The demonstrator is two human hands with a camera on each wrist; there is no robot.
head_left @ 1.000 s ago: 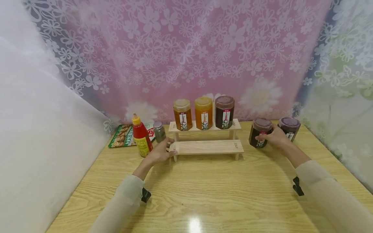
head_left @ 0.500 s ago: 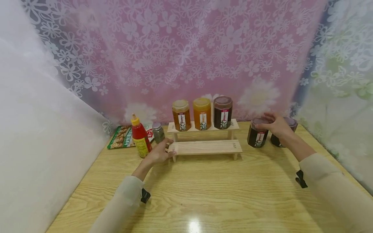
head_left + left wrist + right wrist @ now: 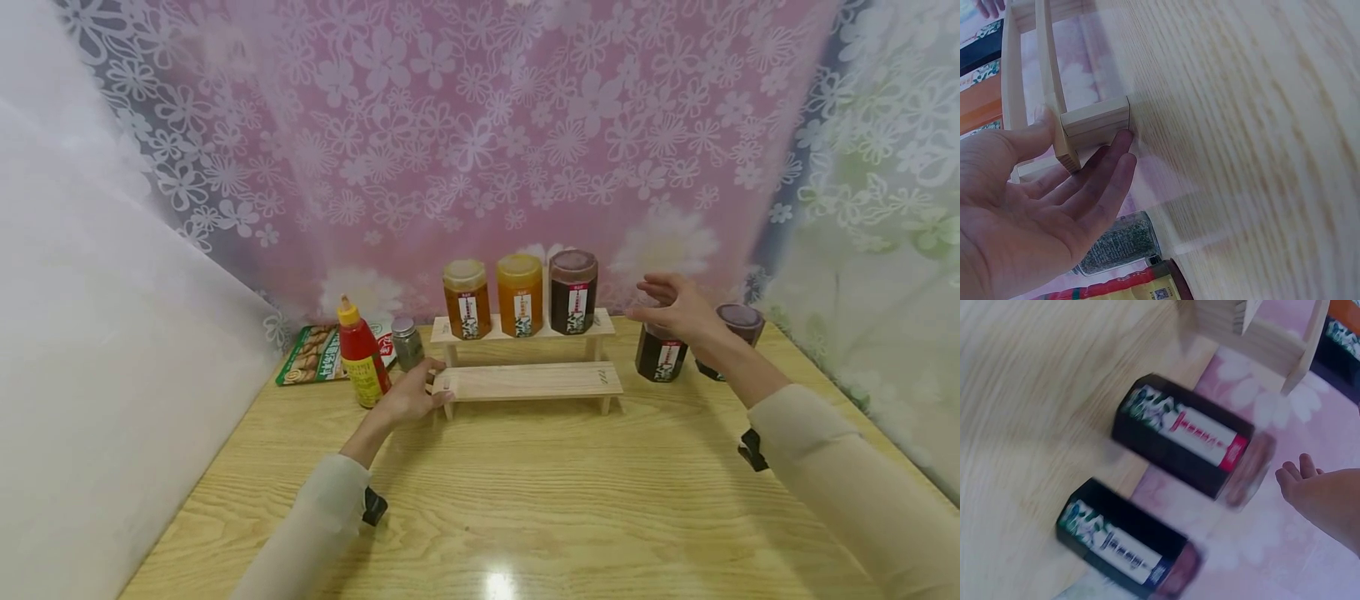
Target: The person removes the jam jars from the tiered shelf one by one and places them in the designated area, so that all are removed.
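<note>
Found dark jar (image 3: 660, 362) upright on desk (image 3: 525, 483), just right of wooden stand (image 3: 532, 381), below nearer right hand (image 3: 686, 318), lid (image 3: 1252, 470) untouched. Noted right grip empty, fingers parted; left hand (image 3: 407, 397) gripping stand's left end.

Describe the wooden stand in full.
The wooden stand looks like pale, grained wood. It has two levels, a low board in front and a higher one behind, each a narrow plank raised on short supports. It stands upright on the table; small dark markings show near the low board's right end. An amber jar, an orange jar and a dark jar stand side by side on the higher board. The left hand holds the low board's left end.
</note>
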